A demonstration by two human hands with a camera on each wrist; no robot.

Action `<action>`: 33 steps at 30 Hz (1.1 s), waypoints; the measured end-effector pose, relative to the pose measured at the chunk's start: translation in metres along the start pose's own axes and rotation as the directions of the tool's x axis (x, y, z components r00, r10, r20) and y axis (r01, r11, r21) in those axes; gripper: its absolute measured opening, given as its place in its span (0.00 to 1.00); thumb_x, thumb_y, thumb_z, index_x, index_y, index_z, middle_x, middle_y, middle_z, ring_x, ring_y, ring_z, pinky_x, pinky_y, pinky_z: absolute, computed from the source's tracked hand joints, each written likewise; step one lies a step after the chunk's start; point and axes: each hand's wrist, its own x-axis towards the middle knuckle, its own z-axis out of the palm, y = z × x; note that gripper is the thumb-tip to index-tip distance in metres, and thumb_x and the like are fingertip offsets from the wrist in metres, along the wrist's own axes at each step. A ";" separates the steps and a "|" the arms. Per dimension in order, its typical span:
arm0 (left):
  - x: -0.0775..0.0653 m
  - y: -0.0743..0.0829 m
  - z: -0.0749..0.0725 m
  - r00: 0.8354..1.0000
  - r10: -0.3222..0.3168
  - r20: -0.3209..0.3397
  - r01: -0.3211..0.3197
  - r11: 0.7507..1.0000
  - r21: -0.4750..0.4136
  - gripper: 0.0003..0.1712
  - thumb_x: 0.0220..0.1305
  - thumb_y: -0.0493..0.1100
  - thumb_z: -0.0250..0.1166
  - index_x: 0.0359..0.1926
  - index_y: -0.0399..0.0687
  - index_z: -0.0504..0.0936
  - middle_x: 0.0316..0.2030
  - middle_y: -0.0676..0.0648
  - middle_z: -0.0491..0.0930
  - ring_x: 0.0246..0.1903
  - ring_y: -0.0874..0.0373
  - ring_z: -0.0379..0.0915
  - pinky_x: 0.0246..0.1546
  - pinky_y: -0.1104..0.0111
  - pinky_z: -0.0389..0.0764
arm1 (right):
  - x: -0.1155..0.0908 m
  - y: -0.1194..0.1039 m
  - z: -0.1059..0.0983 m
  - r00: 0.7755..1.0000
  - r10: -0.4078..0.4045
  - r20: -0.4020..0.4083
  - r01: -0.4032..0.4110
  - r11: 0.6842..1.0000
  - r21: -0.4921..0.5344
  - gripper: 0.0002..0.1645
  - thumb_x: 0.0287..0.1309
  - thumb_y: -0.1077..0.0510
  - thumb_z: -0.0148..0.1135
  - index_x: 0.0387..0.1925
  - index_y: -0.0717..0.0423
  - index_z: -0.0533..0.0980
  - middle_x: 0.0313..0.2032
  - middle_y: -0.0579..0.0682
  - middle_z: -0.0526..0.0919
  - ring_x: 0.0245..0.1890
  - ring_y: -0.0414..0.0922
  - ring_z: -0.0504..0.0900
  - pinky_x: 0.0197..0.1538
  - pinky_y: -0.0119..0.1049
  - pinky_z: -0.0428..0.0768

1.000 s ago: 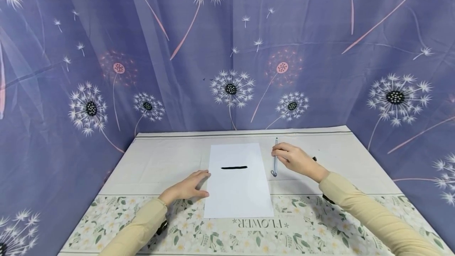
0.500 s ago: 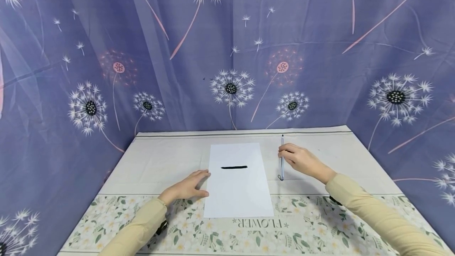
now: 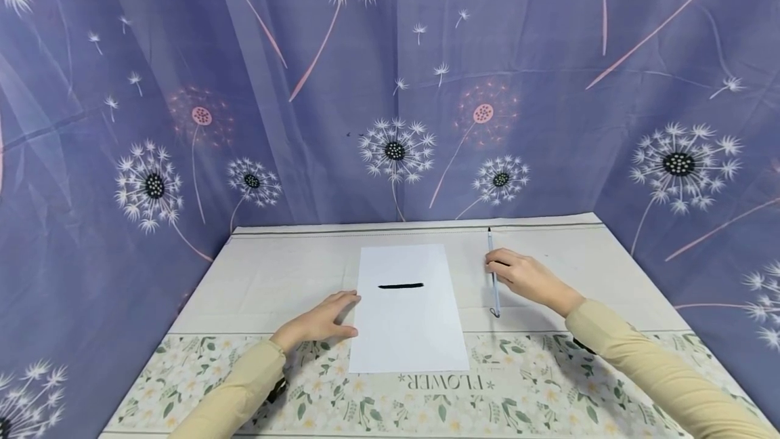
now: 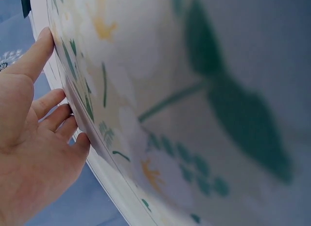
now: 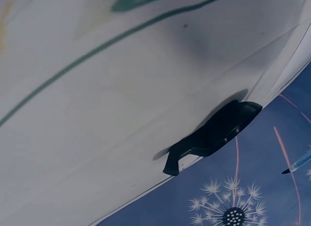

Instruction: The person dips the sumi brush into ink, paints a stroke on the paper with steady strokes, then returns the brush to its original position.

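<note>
A white sheet of paper [image 3: 408,334] lies on the table with a thick black horizontal stroke [image 3: 400,285] on its upper half. At the sheet's left edge rests my left hand [image 3: 319,320], fingers spread and holding nothing. Right of the paper, my right hand [image 3: 525,276] pinches a slim light-blue pen [image 3: 496,298] around its middle. The pen's black tip points away from me, and a small loop shows at its near end. In the right wrist view only the pen's pointed dark end [image 5: 297,164] appears, while the right hand is out of frame.
A small black piece resembling a pen cap [image 5: 221,129] lies on the tablecloth in the right wrist view; the right hand hides it in the head view. The cloth's floral band [image 3: 244,405] runs along the near side. Purple dandelion-print curtains [image 3: 317,175] enclose the table.
My right hand has moved to the right and slightly nearer with the pen, farther from the paper. The black piece is now covered by that hand. My left hand has stayed put.
</note>
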 end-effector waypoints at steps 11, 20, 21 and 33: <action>0.000 -0.001 0.001 1.000 0.003 -0.004 -0.003 1.000 -0.008 0.45 0.62 0.56 0.65 0.72 0.40 0.59 0.73 0.36 0.53 0.72 0.38 0.48 0.70 0.42 0.57 | -0.009 0.006 -0.002 1.000 -0.007 0.028 0.008 0.999 -0.043 0.16 0.41 0.77 0.64 0.32 0.58 0.79 0.39 0.55 0.81 0.41 0.48 0.82 0.37 0.36 0.84; -0.001 -0.002 0.000 1.000 -0.001 0.007 0.001 1.000 -0.001 0.44 0.62 0.56 0.65 0.72 0.41 0.59 0.73 0.36 0.52 0.73 0.38 0.48 0.70 0.42 0.57 | -0.020 0.009 -0.004 0.994 -0.050 0.095 0.063 0.987 -0.149 0.24 0.61 0.74 0.37 0.35 0.56 0.81 0.41 0.56 0.82 0.43 0.50 0.81 0.39 0.39 0.85; 0.000 -0.002 0.000 1.000 0.000 0.008 0.000 1.000 -0.002 0.44 0.62 0.56 0.65 0.72 0.41 0.59 0.73 0.36 0.52 0.73 0.38 0.48 0.70 0.42 0.57 | -0.021 0.009 -0.004 0.993 -0.047 0.105 0.063 0.985 -0.158 0.26 0.61 0.73 0.35 0.36 0.56 0.81 0.41 0.56 0.82 0.43 0.49 0.81 0.39 0.39 0.85; 0.001 0.001 0.000 1.000 -0.002 0.009 0.002 1.000 -0.009 0.44 0.63 0.55 0.65 0.72 0.39 0.58 0.73 0.35 0.52 0.73 0.38 0.48 0.70 0.42 0.57 | -0.039 0.013 -0.009 0.993 -0.034 0.115 0.053 0.985 -0.163 0.23 0.43 0.78 0.48 0.35 0.57 0.80 0.40 0.56 0.82 0.42 0.51 0.81 0.38 0.41 0.86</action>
